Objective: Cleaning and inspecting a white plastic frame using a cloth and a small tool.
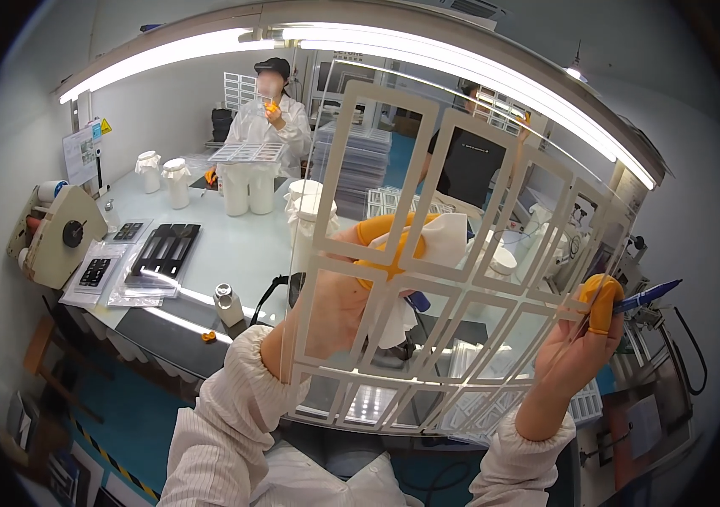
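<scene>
Up in front of me stands a clear sheet (455, 273) with rows of white rectangular frames on it, tilted. My left hand (335, 313) is behind the sheet and shows through it. Orange finger cots cover its fingertips, which are closed on a white wipe (446, 240) close to the sheet. A small blue piece (417, 302) shows below those fingers; its kind is unclear. My right hand (570, 348), also in orange finger cots, pinches the sheet's right edge. A blue pen (649, 296) sticks out from between its fingers.
On the table (212, 245) are cloth-covered white jars (177, 184), a small bottle (228, 305), a black tray (164, 252) and a tape dispenser (60, 232). Orange finger cots (209, 337) lie near its front edge. A co-worker (269, 114) sits across; stacked clear sheets (351, 165) stand behind.
</scene>
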A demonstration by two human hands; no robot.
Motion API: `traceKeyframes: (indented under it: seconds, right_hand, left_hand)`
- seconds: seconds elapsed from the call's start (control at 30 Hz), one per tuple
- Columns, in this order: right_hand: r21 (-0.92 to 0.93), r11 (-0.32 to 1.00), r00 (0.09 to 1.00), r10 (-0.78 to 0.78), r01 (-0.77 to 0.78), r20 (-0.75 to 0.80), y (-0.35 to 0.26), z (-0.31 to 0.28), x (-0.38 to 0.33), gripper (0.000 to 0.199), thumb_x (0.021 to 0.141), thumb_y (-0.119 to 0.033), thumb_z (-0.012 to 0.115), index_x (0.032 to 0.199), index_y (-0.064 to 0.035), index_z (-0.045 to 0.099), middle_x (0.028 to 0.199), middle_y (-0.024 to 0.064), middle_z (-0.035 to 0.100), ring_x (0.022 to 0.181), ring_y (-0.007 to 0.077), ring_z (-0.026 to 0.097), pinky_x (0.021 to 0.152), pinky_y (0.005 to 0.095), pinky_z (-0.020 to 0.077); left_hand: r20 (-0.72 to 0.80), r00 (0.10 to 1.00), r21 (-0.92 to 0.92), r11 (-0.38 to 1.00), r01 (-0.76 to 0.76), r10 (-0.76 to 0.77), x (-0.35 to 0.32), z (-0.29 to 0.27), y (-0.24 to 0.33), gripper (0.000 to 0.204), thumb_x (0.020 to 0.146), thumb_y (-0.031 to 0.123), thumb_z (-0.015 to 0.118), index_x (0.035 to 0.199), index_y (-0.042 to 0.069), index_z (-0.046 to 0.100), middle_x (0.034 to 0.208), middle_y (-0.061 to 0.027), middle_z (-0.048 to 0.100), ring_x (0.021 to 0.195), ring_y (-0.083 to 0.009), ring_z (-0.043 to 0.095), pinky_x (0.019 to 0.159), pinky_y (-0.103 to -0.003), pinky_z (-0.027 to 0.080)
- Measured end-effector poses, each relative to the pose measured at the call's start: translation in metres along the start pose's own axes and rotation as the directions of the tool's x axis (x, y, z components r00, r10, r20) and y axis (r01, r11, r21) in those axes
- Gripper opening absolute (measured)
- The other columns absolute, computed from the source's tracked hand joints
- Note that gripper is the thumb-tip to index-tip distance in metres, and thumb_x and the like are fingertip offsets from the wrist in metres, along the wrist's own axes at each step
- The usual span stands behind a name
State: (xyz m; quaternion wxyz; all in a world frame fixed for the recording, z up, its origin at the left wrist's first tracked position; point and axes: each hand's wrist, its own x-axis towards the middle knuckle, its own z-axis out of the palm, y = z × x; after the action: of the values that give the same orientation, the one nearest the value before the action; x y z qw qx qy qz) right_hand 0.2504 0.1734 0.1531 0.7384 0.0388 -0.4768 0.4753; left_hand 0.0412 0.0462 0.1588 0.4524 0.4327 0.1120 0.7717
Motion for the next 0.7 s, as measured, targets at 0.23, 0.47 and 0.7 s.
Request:
traceKeyframes:
  seconds: [0.23, 0.47, 0.7]
  right_hand:
    - [-0.092, 0.995, 0.998, -0.043, 0.038, -0.052, -0.001, 0.001, -0.003, 0.022, 0.083, -0.017, 0.054, 0.103, -0.0074, 0.053, 0.097, 0.0038, 0.056, 0.091, 0.0127, 0.055, 0.081, 0.0256, 0.0423]
    - [-0.069, 0.996, 0.997, -0.056, 0.052, -0.056, -0.004, 0.007, -0.007, 0.023, 0.082, -0.016, 0.054, 0.103, -0.0065, 0.053, 0.099, 0.0050, 0.056, 0.094, 0.0145, 0.054, 0.086, 0.0285, 0.0409]
    - [0.024, 1.000, 1.000, -0.013, 0.013, 0.001, -0.004, 0.000, -0.005, 0.024, 0.082, -0.016, 0.055, 0.103, -0.0057, 0.052, 0.098, 0.0055, 0.056, 0.091, 0.0144, 0.055, 0.084, 0.0273, 0.0431]
  left_hand:
    - [0.065, 0.996, 0.029, 0.998, -0.056, 0.054, 0.007, 0.002, -0.002, 0.040, 0.075, 0.011, 0.061, 0.110, -0.002, 0.047, 0.095, -0.0108, 0.057, 0.073, -0.0138, 0.061, 0.065, -0.022, 0.052]
    - [0.248, 0.968, -0.029, 0.999, -0.027, 0.033, -0.008, -0.021, 0.001, 0.036, 0.075, 0.012, 0.062, 0.105, -0.002, 0.051, 0.091, -0.0098, 0.059, 0.076, -0.0139, 0.060, 0.066, -0.023, 0.052]
    - [0.292, 0.956, -0.105, 0.992, 0.065, -0.031, -0.001, -0.024, -0.002, 0.033, 0.075, 0.013, 0.062, 0.103, -0.002, 0.052, 0.090, -0.0090, 0.059, 0.075, -0.0128, 0.060, 0.064, -0.021, 0.052]
